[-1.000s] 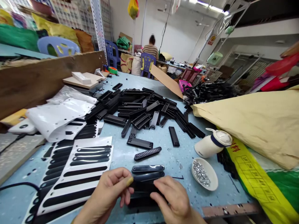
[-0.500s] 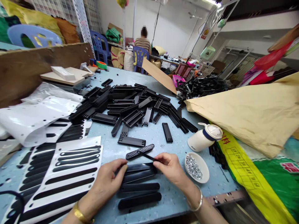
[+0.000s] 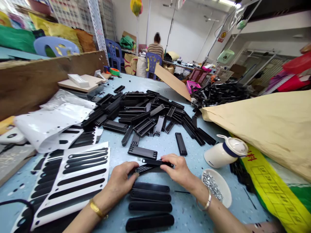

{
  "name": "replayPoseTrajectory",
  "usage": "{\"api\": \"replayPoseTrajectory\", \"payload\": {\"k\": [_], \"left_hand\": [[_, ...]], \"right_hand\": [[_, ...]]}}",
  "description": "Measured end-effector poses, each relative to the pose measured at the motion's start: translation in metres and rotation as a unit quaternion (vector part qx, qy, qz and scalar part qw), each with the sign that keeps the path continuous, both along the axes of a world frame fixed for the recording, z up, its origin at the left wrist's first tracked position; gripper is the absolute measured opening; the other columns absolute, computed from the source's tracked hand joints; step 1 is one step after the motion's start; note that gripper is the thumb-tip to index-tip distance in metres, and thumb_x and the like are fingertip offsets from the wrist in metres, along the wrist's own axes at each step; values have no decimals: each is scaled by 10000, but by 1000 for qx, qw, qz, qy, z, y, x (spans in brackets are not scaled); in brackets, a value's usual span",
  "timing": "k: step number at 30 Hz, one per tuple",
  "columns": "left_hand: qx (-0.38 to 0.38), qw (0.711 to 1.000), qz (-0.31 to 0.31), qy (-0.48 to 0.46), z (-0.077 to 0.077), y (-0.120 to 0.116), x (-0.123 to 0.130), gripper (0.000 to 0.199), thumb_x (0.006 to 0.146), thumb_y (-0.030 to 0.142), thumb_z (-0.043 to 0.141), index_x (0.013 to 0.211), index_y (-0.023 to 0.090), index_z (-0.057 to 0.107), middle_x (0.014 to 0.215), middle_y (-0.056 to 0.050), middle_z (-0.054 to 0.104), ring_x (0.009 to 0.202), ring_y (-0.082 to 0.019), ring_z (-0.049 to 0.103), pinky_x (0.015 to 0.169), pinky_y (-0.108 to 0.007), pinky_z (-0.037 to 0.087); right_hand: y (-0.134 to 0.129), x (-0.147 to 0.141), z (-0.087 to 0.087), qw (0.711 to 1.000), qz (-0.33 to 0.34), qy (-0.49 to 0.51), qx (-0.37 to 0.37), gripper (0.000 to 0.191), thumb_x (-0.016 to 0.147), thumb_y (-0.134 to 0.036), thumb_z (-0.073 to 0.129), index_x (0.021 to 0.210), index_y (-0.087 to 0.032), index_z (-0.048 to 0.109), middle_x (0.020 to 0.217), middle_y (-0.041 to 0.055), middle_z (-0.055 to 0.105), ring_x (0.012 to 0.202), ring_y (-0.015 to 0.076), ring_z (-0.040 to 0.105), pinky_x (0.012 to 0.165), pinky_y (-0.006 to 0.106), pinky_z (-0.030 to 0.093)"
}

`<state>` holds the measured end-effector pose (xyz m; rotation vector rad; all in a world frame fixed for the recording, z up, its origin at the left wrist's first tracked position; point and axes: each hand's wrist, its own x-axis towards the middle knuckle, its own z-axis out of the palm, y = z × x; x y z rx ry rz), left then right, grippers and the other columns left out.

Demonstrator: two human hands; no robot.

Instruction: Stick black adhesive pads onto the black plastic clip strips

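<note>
My left hand [image 3: 122,179] has its thumb and index finger closed on the left end of a black strip with a honeycomb-textured face [image 3: 143,169]. My right hand [image 3: 179,171] pinches the right end of a smooth black strip [image 3: 155,162] with a hole at its left end. The smooth strip lies over the textured one, slightly crossed; whether they touch along their length I cannot tell. Below my hands lie several smooth black strips [image 3: 150,206] in a row. A slotted black plastic piece [image 3: 143,152] sits just beyond my fingers, with another slotted piece [image 3: 181,144] farther right.
A heap of black plastic pieces [image 3: 136,111] covers the table's middle. White backing sheets [image 3: 73,184] with black strips lie left. At right are a bowl [image 3: 227,191] of small shiny metal parts, a white bottle [image 3: 220,153] and brown paper [image 3: 262,116]. A person [image 3: 155,48] sits far back.
My left hand has taken the textured strip's end, and the strip is nearer me. My right hand has brought a smooth strip over it. The view has shifted left, showing the smooth-strip row lower.
</note>
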<state>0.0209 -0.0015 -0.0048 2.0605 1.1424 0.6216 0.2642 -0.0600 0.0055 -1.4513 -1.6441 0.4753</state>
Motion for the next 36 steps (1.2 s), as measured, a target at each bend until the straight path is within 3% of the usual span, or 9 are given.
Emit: {"api": "replayPoseTrajectory", "payload": {"k": [4,7,17,27,36], "left_hand": [[-50,998,12,-39,2,-4,-7,239,721,200,625,936,219,728,884,-35,765,831,-228,701,788,-325,530],[-52,998,13,-37,1,-7,-9,202,741,207,626,917,216,726,856,-31,755,810,-222,691,769,-323,521],[-82,995,30,-43,-4,-9,-6,162,755,198,634,897,206,710,850,-21,745,802,-212,688,754,-304,513],[-88,996,9,-16,3,-8,-5,171,748,186,595,881,196,701,816,-13,718,781,-194,671,734,-305,506],[-83,996,9,-11,0,-8,-5,185,756,192,592,906,194,701,836,-13,723,795,-190,675,742,-307,512]], "right_hand": [[-21,-1,1,997,43,-44,-37,113,789,-207,694,885,-210,754,814,59,751,748,220,695,694,355,563],[-28,-2,3,998,39,-52,-19,122,810,-212,683,908,-201,754,843,74,758,776,235,702,723,386,569],[-20,-13,-1,994,55,-91,-16,149,819,-185,667,942,-195,751,921,90,759,834,247,710,764,410,576],[-19,-15,-7,994,70,-87,-4,129,831,-170,659,936,-163,734,876,88,740,780,230,687,728,374,552],[-19,-20,-4,992,77,-99,-6,108,834,-149,643,906,-149,724,847,90,729,763,234,668,715,376,523]]}}
